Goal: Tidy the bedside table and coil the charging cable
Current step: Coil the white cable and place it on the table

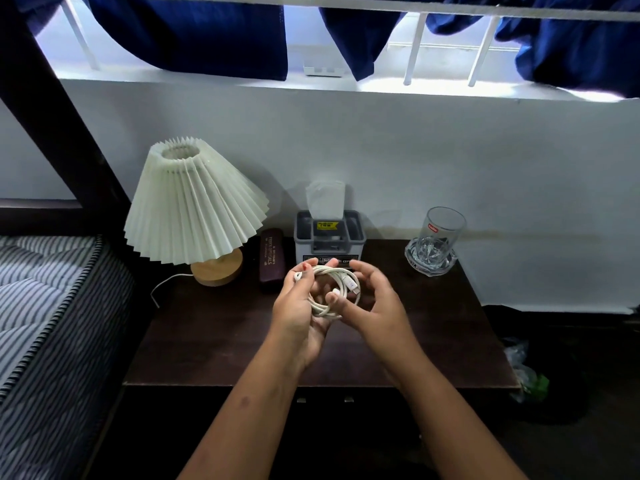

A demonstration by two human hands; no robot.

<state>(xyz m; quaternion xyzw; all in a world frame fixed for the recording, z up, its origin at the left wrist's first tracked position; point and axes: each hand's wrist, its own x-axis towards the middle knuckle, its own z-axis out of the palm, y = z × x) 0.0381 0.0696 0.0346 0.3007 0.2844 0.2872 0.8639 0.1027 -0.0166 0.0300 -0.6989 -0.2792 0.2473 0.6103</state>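
My left hand (300, 308) is cupped palm-up over the middle of the tabletop (214, 337), fingers curled around a bundle of white cable (329, 289) looped into several turns. The thumb and forefinger pinch one end of it near the top of the loops. My right hand (374, 299) sits just beside the left, fingers bent inward; its thumb presses on the coil from the front while the other fingers arch over it. A plug end (351, 283) lies across the top of the loops, between the two hands. The coil is held clear of the tabletop, in front of the tissue box.

Behind the hands, that tissue box (329, 233) stands upright near the wall with a white sheet sticking out of its top. Left of it a dark glasses case (272, 259) lies lengthwise, and further left stands a lamp (194, 206) with a pleated white shade and a wooden base, its thin cord (162, 284) trailing off the left edge. To the right, well apart from my hands, a clear glass (440, 233) stands in a glass dish (431, 259). A striped mattress (41, 306) lies on the far left, and blue curtains (187, 32) hang over the window bars above.
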